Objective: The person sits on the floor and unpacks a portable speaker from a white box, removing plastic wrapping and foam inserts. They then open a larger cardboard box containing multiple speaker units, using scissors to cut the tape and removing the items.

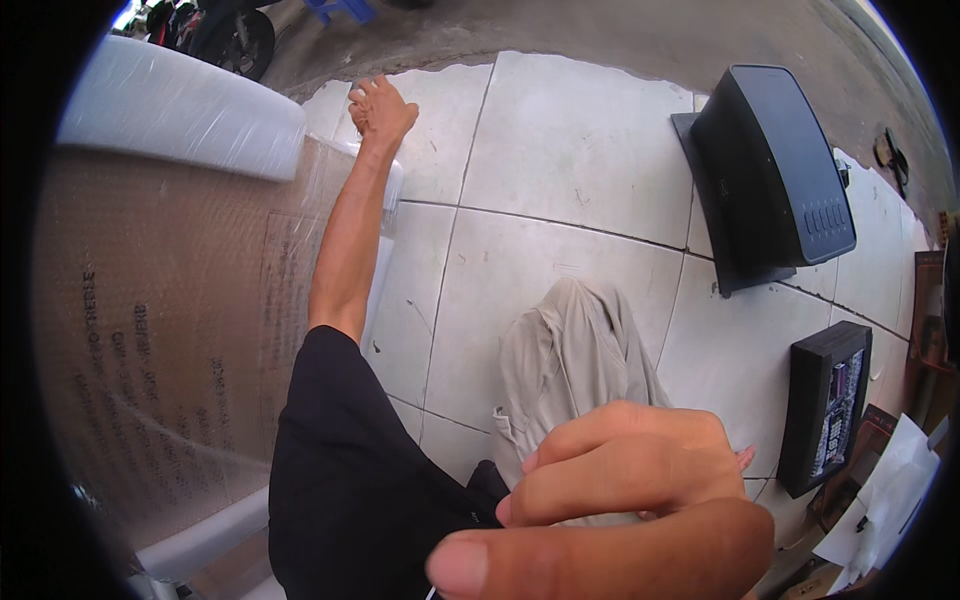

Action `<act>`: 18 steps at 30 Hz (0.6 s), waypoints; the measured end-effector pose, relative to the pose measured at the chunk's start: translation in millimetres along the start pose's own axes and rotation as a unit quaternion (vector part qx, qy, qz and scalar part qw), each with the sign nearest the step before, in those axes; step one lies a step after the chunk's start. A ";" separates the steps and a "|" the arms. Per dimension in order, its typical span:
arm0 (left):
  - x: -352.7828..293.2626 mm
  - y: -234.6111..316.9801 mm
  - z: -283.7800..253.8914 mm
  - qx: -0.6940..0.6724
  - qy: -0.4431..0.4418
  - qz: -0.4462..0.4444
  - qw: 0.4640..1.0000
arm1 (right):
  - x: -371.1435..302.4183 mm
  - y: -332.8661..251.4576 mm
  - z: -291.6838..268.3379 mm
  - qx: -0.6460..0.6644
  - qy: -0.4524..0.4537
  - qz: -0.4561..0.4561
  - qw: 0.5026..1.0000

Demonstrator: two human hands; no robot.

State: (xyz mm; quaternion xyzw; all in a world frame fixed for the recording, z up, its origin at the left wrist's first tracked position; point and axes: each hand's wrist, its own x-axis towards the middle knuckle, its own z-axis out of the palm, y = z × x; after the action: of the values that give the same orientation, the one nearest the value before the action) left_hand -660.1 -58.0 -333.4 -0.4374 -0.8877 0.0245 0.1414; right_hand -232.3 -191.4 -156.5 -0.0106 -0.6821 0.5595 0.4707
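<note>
My left hand (378, 108) reaches far ahead at the end of a stretched arm, over the white tiles beside a wrapped carton (170, 330). Its fingers bend down over something small and greyish that I cannot make out. White foam padding (185, 108) covers the carton's far end, under clear film. Close to the camera, at lower right, is my right hand (640, 480). Its fingers are loosely bent with the thumb apart from them, and nothing shows between them. Below it lies my knee in beige trousers (570, 350).
A black box-shaped device (775, 165) with slots stands at the right on a dark base. Nearer is a black unit with a panel of controls (835, 410), beside white papers (885, 490). A motorbike wheel (235, 42) and a blue stool (340, 10) are beyond the tile edge.
</note>
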 end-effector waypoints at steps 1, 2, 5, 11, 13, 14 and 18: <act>16.8 -19.8 7.9 0.055 -0.057 -0.031 0.996 | -5.5 -2.0 -3.6 -0.001 -0.008 -0.012 1.000; 25.0 -38.4 19.3 0.082 -0.115 -0.043 0.989 | -13.4 0.7 -7.1 -0.018 -0.011 -0.007 1.000; 38.0 -80.5 44.3 0.073 -0.262 -0.056 0.961 | -50.9 35.6 -4.0 -0.150 -0.037 0.111 0.982; 42.6 -80.2 57.6 0.079 -0.255 -0.023 0.964 | -157.6 107.8 26.6 -0.359 -0.016 0.234 0.903; 40.0 -71.2 47.2 0.054 -0.238 -0.038 0.969 | -179.4 121.6 30.5 -0.379 0.002 0.206 0.902; 37.0 -63.5 38.2 0.025 -0.211 -0.020 0.977 | -185.8 127.0 32.7 -0.376 0.016 0.203 0.904; 19.3 -20.0 -21.1 -0.169 -0.145 0.065 0.973 | -198.7 134.7 33.2 -0.376 0.023 0.181 0.908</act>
State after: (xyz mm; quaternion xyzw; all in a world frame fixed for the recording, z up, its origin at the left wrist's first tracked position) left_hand -680.9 -56.9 -305.4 -0.5039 -0.8595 -0.0538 -0.0668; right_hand -212.3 -273.5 -383.6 -0.3233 -0.8171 0.3370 0.3381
